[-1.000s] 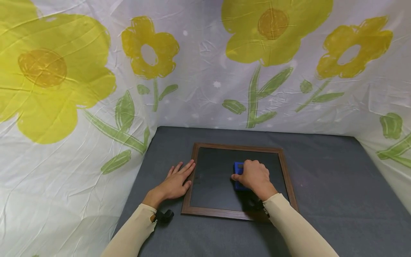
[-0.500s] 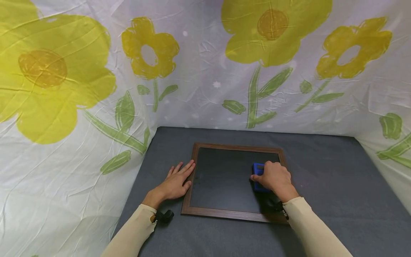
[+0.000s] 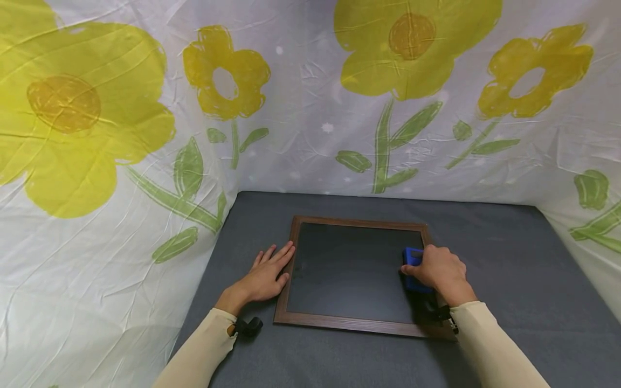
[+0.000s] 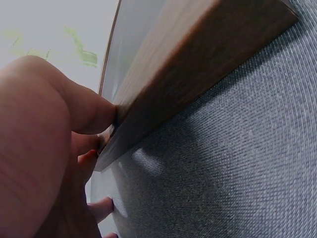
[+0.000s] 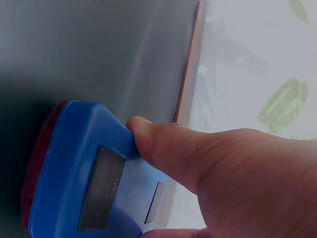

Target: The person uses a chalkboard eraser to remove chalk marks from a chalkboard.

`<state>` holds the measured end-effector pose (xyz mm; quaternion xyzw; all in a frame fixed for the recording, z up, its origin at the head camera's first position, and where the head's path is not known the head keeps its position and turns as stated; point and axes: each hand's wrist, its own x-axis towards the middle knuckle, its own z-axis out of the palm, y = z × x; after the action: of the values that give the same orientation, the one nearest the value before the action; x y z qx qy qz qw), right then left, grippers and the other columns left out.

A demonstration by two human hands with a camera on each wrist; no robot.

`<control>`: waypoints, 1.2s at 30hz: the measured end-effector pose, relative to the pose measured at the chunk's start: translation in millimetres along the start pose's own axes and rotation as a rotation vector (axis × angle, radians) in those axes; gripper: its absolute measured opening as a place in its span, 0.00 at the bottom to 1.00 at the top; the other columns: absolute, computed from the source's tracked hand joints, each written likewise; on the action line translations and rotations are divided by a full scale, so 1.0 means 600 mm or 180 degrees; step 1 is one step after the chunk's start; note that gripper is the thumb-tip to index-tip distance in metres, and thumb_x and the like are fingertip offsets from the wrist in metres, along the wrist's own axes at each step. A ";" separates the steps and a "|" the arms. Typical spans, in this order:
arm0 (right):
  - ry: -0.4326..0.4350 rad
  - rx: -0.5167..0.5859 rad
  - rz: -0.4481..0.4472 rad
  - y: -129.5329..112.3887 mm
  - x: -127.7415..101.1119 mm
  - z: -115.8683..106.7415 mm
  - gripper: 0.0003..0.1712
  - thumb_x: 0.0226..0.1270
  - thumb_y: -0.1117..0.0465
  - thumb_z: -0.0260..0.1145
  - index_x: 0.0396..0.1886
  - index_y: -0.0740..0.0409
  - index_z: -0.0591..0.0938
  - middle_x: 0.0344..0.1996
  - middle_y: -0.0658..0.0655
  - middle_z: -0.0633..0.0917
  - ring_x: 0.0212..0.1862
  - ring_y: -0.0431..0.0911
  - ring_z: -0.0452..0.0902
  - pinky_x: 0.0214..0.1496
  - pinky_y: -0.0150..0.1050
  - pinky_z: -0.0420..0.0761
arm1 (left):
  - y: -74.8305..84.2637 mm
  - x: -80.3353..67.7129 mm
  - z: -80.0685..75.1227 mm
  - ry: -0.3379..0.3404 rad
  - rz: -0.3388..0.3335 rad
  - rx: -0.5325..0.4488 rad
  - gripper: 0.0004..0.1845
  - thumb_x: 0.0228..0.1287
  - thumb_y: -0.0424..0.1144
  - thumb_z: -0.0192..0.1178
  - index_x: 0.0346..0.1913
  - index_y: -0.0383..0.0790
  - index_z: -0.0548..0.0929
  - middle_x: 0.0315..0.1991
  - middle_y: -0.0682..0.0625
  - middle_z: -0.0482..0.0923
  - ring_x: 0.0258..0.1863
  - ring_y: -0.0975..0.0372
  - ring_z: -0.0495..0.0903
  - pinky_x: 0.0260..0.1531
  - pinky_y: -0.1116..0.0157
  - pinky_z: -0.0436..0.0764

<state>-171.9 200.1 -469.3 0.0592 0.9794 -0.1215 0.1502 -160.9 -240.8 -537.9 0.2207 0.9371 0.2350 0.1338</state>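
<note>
A small blackboard [image 3: 354,269] in a brown wooden frame [image 3: 359,324] lies on the grey cloth. My right hand [image 3: 443,272] grips a blue board eraser [image 3: 413,256] at the board's right side, beside the frame. In the right wrist view the eraser [image 5: 74,158] shows a dark red felt pad [image 5: 39,163] against the black surface, with my thumb on its blue body. My left hand [image 3: 262,277] is spread flat at the left edge, fingertips on the frame. In the left wrist view the thumb [image 4: 94,114] presses against the wooden side [image 4: 168,74].
Dark grey cloth [image 3: 509,280] covers the table around the board. A white curtain [image 3: 301,134] printed with yellow flowers hangs behind the table and along both sides. A black wrist camera [image 3: 249,326] sits at my left wrist.
My right hand has slid the eraser to the right across the blackboard, from right of its middle to the right edge. The left hand and the board have stayed in place.
</note>
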 end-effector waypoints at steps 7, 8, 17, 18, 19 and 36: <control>-0.0018 -0.0002 0.0043 0.014 -0.001 -0.007 0.45 0.68 0.34 0.77 0.57 0.74 0.81 0.37 0.70 0.85 0.33 0.60 0.81 0.34 0.56 0.81 | -0.001 0.001 0.003 -0.0004 -0.0002 0.0006 0.39 0.86 0.42 0.54 0.91 0.44 0.51 0.92 0.50 0.43 0.90 0.37 0.42 0.83 0.29 0.40; -0.0016 -0.0003 0.0046 0.015 -0.001 -0.007 0.45 0.68 0.34 0.77 0.57 0.74 0.81 0.37 0.70 0.85 0.33 0.59 0.81 0.34 0.56 0.81 | -0.001 0.002 0.003 -0.0001 0.0003 0.0003 0.39 0.86 0.42 0.54 0.91 0.44 0.51 0.92 0.50 0.43 0.90 0.37 0.42 0.83 0.29 0.40; 0.0003 -0.0018 -0.0003 0.013 0.001 -0.005 0.43 0.68 0.35 0.78 0.55 0.74 0.82 0.36 0.69 0.85 0.31 0.58 0.81 0.30 0.52 0.81 | 0.001 0.000 0.001 0.0003 0.0003 -0.0023 0.39 0.86 0.42 0.54 0.91 0.43 0.51 0.92 0.49 0.43 0.90 0.36 0.42 0.83 0.28 0.40; 0.0001 -0.0019 -0.0010 0.012 0.001 -0.005 0.43 0.68 0.36 0.78 0.55 0.74 0.82 0.36 0.68 0.85 0.31 0.58 0.81 0.30 0.52 0.81 | 0.002 -0.001 0.001 0.0001 0.0000 -0.0027 0.39 0.86 0.42 0.54 0.91 0.43 0.51 0.92 0.49 0.43 0.90 0.36 0.42 0.83 0.28 0.40; 0.0003 -0.0020 -0.0021 0.011 0.001 -0.005 0.43 0.68 0.36 0.78 0.55 0.74 0.82 0.36 0.68 0.85 0.31 0.58 0.81 0.30 0.52 0.81 | 0.002 -0.001 0.001 -0.0002 -0.0003 -0.0034 0.39 0.86 0.42 0.54 0.91 0.43 0.51 0.92 0.49 0.43 0.90 0.36 0.42 0.83 0.28 0.39; 0.0033 -0.0113 -0.0149 -0.042 0.005 0.011 0.40 0.69 0.38 0.77 0.53 0.74 0.85 0.33 0.67 0.87 0.30 0.56 0.83 0.30 0.52 0.85 | 0.002 0.000 0.002 0.0019 -0.0013 -0.0003 0.39 0.86 0.42 0.53 0.91 0.43 0.51 0.92 0.49 0.44 0.89 0.36 0.43 0.83 0.29 0.40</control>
<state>-177.0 174.5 -470.6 0.0341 0.9833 -0.1074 0.1433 -160.0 -239.6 -538.1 0.2181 0.9378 0.2358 0.1316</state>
